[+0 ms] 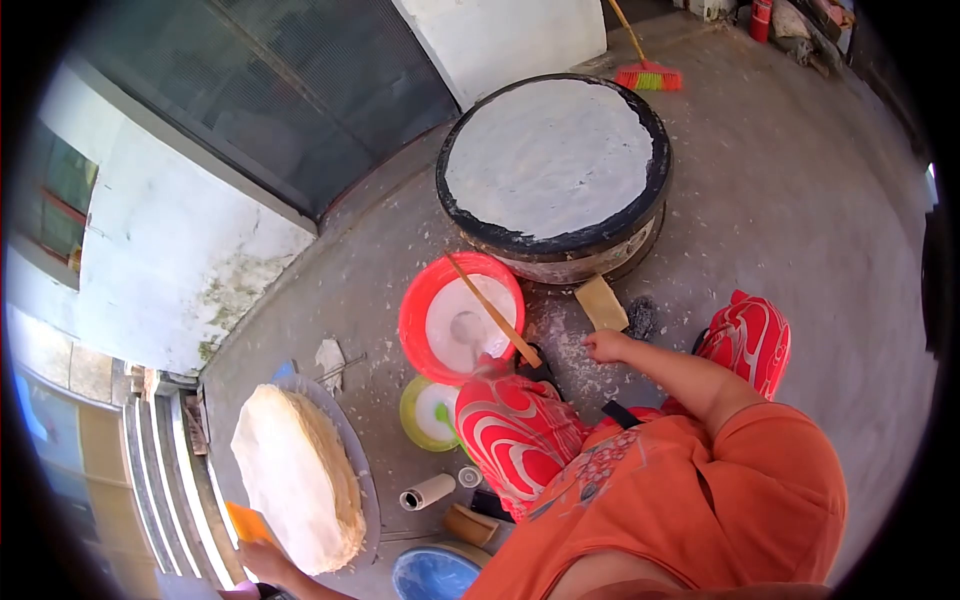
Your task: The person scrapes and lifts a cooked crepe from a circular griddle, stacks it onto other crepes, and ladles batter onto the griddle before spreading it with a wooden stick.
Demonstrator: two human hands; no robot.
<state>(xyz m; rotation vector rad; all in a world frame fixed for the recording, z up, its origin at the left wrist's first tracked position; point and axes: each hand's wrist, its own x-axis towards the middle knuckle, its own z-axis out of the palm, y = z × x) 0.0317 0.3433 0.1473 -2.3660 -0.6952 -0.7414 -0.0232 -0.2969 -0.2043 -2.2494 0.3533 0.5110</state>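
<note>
At the lower left, my left hand point(262, 562) is closed on an orange flat scraper point(247, 521), beside a tall stack of thin pale round sheets point(295, 480) like pancakes. My right hand point(606, 346) is closed at the lower edge of a tan rectangular scraper board point(602, 302); its grip is partly hidden. Just beyond stands a large round griddle point(655, 150) with a black rim, covered by a white layer of batter point(550, 155). A red basin point(412, 325) of white batter sits in front of my knee, with a wooden stick point(490, 305) across it.
A green bowl point(412, 425) with white liquid, a blue basin point(430, 575) and a white cylinder point(428, 491) stand near my leg. A dark crumpled scrubber point(642, 317) lies by the griddle. A broom point(648, 77) is at the back. Steps point(165, 480) and a white wall point(170, 250) border the left.
</note>
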